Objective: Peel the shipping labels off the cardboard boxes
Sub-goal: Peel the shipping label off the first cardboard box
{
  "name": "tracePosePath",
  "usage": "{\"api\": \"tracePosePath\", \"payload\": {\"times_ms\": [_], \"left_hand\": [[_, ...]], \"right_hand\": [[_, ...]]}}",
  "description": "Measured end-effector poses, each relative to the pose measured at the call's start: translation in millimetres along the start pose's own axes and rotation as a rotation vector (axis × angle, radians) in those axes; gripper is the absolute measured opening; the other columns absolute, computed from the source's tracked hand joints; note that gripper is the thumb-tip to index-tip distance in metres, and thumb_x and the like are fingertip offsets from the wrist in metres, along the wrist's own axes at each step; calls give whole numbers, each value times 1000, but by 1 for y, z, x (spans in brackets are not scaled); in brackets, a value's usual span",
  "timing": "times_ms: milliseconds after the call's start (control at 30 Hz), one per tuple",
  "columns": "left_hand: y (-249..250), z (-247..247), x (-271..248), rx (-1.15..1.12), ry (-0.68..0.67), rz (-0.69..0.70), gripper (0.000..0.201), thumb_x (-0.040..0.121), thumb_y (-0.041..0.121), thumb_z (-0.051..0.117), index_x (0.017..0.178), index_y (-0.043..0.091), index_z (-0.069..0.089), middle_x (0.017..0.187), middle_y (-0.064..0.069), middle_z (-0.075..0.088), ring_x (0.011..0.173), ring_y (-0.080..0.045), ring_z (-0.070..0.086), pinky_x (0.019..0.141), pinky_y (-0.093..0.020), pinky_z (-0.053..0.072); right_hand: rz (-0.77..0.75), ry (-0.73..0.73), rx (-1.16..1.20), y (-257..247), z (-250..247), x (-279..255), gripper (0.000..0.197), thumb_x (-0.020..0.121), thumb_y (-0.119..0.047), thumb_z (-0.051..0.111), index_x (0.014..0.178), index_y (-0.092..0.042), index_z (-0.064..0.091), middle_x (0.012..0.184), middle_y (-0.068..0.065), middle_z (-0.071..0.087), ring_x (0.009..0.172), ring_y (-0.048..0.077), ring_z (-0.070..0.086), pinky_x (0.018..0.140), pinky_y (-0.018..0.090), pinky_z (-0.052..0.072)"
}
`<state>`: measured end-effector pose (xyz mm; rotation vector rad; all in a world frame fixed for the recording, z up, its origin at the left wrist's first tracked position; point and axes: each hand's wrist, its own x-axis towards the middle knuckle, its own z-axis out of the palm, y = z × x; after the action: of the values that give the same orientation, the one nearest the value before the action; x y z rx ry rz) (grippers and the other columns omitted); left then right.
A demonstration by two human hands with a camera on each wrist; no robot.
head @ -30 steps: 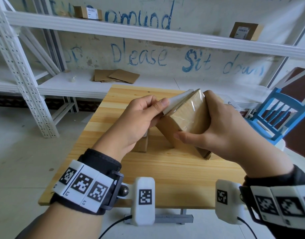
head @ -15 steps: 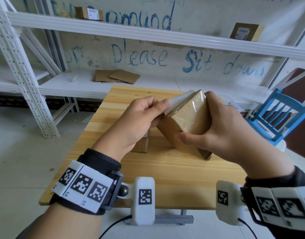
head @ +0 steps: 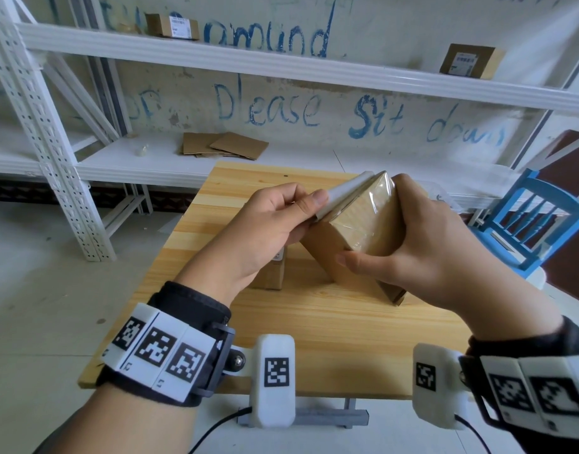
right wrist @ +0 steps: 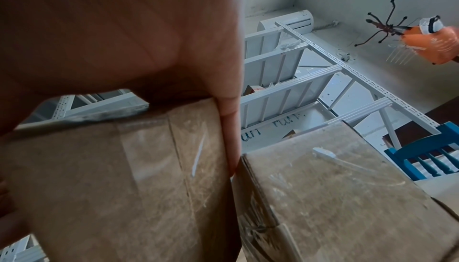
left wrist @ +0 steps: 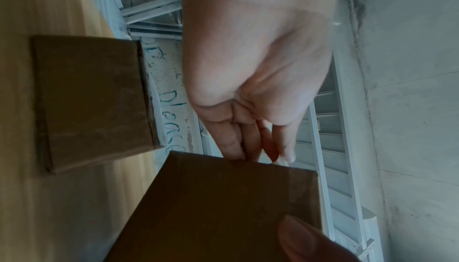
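A brown cardboard box (head: 363, 234) wrapped in clear tape stands tilted on one edge on the wooden table (head: 330, 339). My right hand (head: 399, 224) grips it, thumb on the near face and fingers over the far side. A white shipping label (head: 343, 193) stands partly lifted off the box's top-left face. My left hand (head: 314, 208) pinches the label's free end between thumb and fingers. In the left wrist view the left hand's fingers (left wrist: 238, 148) sit at the top edge of the box (left wrist: 223, 207). The right wrist view shows the taped box (right wrist: 111, 178) under my palm.
A second small box (head: 271, 273) stands on the table behind my left wrist. Another taped box (right wrist: 335, 187) sits just right of the held one. Labelled boxes (head: 171, 26) (head: 468, 62) are on the top shelf, with flattened cardboard (head: 225, 147) lower down. A blue chair (head: 537, 224) stands at the right.
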<state>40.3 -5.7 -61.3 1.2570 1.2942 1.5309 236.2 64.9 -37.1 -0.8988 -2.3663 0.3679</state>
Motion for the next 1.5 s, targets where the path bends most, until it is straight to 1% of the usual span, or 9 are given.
{"api": "tracePosePath", "payload": {"times_ms": [67,200,433,633,867,967,1100,1333,1500], "left_hand": [[1,1,-1,5,-11,5,25,100,30,59,91,7,57,92,-9,55,91,-18,56,100,-33,50],[1,-1,-1,22,-36,14,39,101,30,58,103,-9,58,96,-9,60,94,-15,58,105,-32,47],[0,0,-1,51,-29,33,27,103,25,55,101,0,65,93,-7,60,87,-11,58,85,-16,52],[0,-1,-1,41,-34,29,21,103,23,55,97,11,70,95,-7,62,88,-10,60,86,-17,53],[-1,-2,1,72,-32,33,39,103,27,56,105,-12,61,93,-9,53,89,-18,51,86,-26,43],[-1,-3,1,75,-37,35,40,103,26,55,105,-14,59,93,-10,53,89,-19,51,89,-30,43],[-2,-3,1,79,-31,27,37,103,26,55,102,-10,62,93,-10,55,89,-18,53,89,-29,45],[2,-1,-3,72,-70,27,27,104,25,53,84,17,69,92,-8,56,89,-13,54,84,-18,49],[2,-1,-3,65,-68,44,26,104,23,53,85,14,68,90,-7,58,87,-13,55,86,-19,50]], "right_hand": [[2,0,14,2,0,0,74,54,-69,80,93,-16,45,68,-2,54,69,13,52,53,24,38],[-5,6,7,4,0,0,81,49,-80,69,94,-17,46,68,-3,56,65,12,53,52,25,38],[-18,13,9,5,1,1,79,48,-80,68,92,-18,44,68,-5,55,66,10,53,51,23,37],[-24,9,-9,4,1,2,80,49,-80,67,93,-18,45,68,-6,55,65,10,53,51,24,34],[-12,4,-9,3,1,1,80,49,-81,66,94,-18,45,69,-5,55,62,10,52,50,24,33],[-9,5,-21,2,2,1,80,49,-81,65,94,-18,46,69,-5,56,60,10,52,51,27,34],[-7,8,-20,2,2,1,80,49,-81,66,95,-18,46,68,-5,56,61,10,53,49,25,33],[-11,15,-30,0,2,1,76,55,-73,76,94,-16,46,69,-6,55,64,9,53,50,24,31],[-15,20,-24,1,3,0,78,51,-79,68,94,-17,46,68,-6,54,67,9,53,51,24,37]]}}
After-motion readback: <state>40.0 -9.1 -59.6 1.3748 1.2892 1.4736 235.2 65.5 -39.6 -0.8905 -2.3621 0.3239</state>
